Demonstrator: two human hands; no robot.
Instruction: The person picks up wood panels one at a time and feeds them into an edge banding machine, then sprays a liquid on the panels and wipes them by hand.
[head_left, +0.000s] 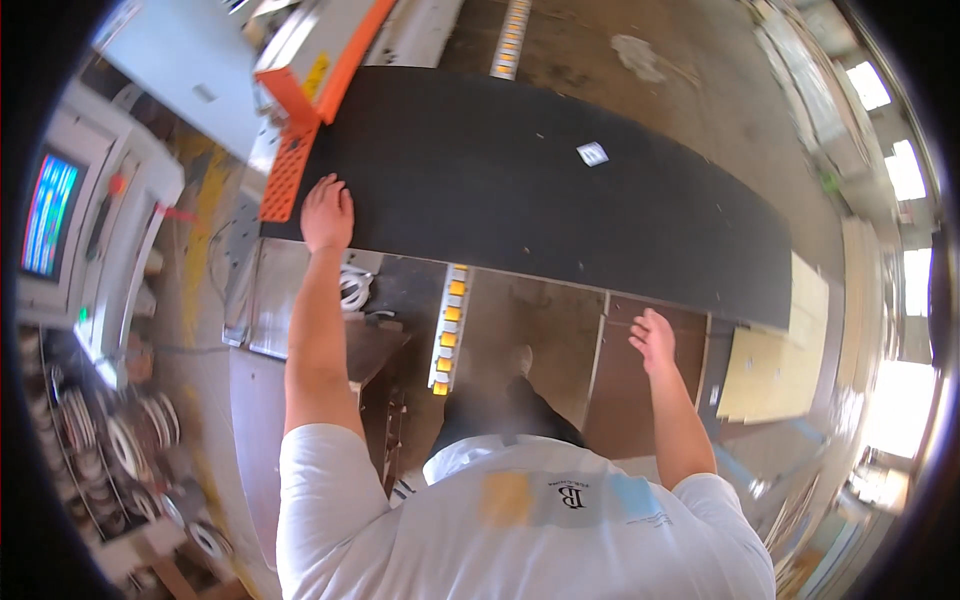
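Observation:
A long dark panel (540,180) stretches across in front of me, its left end beside the orange guard of a machine. My left hand (327,213) lies on the panel's near left corner, fingers stretched out and flat. A small white label (592,154) sits on the panel's upper face. Just off the near edge, towards the right, is my right hand (652,342); its fingers are loosely bent and apart, with nothing in them. Whether it touches the panel's edge I cannot make out. Below it in the view is a brown board (645,375).
The orange perforated guard (287,175) stands close to my left hand. A strip of yellow rollers (449,330) runs out from under the panel towards me. Far left is a control screen (52,215), with rolls of banding (130,440) below. Pale boards (775,360) lie at the right.

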